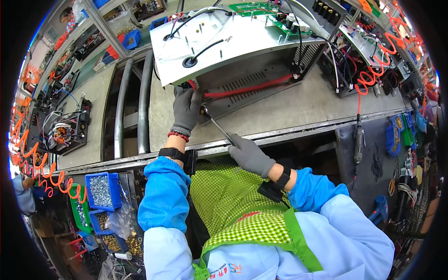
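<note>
Looking down from the head view, we find the vented metal housing [275,74] on the metal surface [354,100], open side toward us, white panel [238,35] uppermost.

Right hand [252,154]: grip closed round the handle end of a slim metal tool [219,125], which slants up and leftward to the housing's near left corner. Left hand [187,109]: fingers bent at that same corner, beside the near end of the red cable [252,87]; what its grip has hold of, if anything, we cannot tell, the fingertips being hidden.

In place, by our reading: the red cable, laid along the inside and reaching the far right end; green circuit board [254,8] at the panel's back; upright posts [220,53] on the panel.

Left over, we judge: the cable's near end, where both hands meet, looks like the point in hand, and we cannot confirm it is secured. One black cable [207,49] ends loose on the panel, and several posts carry nothing. Overall we put the unit at part-built, its front uncovered.
</note>
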Demonstrator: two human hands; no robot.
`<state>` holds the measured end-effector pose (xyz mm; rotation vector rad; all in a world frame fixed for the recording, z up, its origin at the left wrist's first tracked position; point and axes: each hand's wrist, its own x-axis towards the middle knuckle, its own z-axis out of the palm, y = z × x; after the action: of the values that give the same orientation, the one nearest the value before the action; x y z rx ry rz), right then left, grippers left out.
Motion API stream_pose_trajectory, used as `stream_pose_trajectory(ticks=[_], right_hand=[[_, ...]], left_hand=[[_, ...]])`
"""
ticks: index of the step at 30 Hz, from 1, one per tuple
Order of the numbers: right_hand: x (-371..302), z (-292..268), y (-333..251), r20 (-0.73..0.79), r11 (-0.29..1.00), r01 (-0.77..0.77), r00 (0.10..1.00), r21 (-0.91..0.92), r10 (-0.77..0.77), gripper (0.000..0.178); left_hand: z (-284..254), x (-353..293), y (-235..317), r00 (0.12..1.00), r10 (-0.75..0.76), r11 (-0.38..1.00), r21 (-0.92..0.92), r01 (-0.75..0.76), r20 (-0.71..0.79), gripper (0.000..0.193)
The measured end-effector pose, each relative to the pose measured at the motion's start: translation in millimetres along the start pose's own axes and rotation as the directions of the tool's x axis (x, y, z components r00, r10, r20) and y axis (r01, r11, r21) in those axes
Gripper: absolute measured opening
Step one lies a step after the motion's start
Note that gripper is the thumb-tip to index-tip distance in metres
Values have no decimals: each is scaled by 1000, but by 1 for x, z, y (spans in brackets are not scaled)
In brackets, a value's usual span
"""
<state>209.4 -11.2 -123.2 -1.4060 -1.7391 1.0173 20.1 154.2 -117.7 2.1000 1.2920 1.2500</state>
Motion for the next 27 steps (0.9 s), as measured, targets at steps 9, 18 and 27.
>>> stream_pose_trajectory(ticks=[9,18,27], right_hand=[[2,35,-16,321,932,-294,922,214,217,63],[28,-12,-56,555,747,-543,783,385,283,30],[60,-29,-53,532,896,-281,845,343,61,24]], left_hand=[[9,-1,-5,995,11,999,40,-8,-94,38],[7,-7,-4,996,43,997,-62,-47,-76,37],[5,-6,-8,997,19,995,-92,-26,-73,37]])
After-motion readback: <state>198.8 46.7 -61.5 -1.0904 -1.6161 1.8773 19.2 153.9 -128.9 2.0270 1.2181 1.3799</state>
